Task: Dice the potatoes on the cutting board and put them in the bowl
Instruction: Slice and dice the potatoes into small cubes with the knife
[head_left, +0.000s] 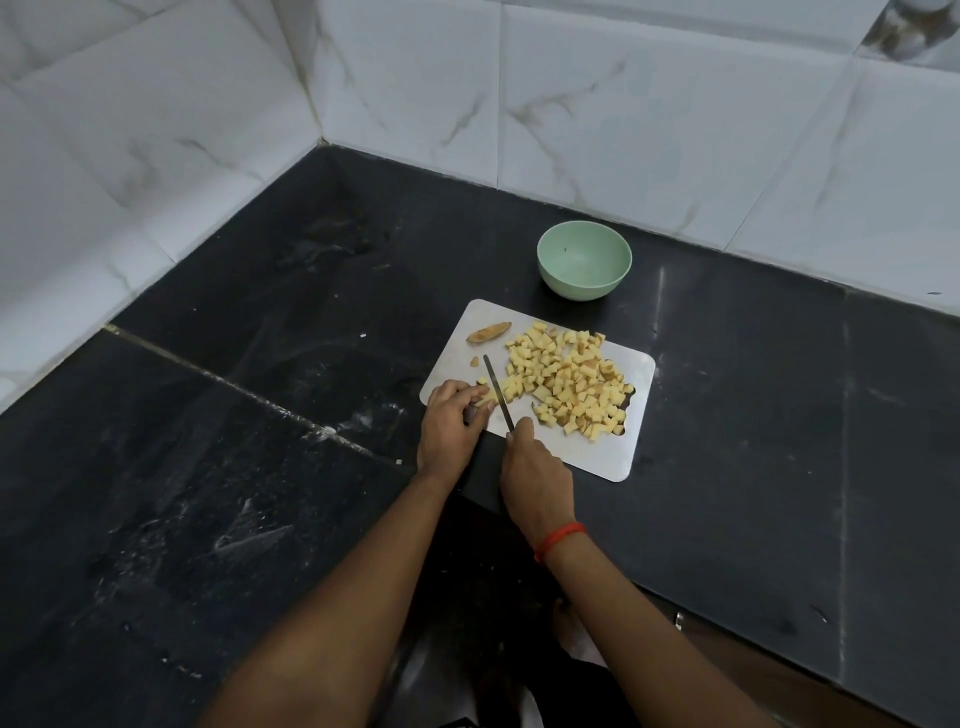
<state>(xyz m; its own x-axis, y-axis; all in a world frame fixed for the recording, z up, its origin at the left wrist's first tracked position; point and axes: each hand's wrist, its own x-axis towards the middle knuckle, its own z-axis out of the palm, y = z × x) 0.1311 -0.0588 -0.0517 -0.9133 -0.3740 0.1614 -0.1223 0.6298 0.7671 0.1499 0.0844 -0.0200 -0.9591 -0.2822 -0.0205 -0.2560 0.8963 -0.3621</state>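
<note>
Your left hand (448, 422) sits at the near left edge of the metal cutting board (597, 452), just below the centre of the frame. Its grip is curled round a small uncut potato piece (487, 399) and pins it to the board. Your right hand (535, 470), just to the lower right, has its grip wrapped round the handle of a knife (497, 391). The handle is hidden in the fist, and the thin blade runs up and to the left, lying against the right side of the potato piece, close beside your left fingertips. Right of the blade, the diced potato (569, 382) lies in a loose heap of pale yellow cubes, some edged with brown skin, spread over the middle and right of the board. Near the board's upper left corner lies a brown end slice (488, 331), with a small scrap (474, 361) between it and the knife tip. The light green bowl (576, 288) stands on the dark counter (260, 415) just beyond the board's far edge, above the centre of the frame, its inside showing plain green. A red thread band (558, 540) circles your right wrist. White marbled wall tiles (623, 104) fill the top and left of the frame.
</note>
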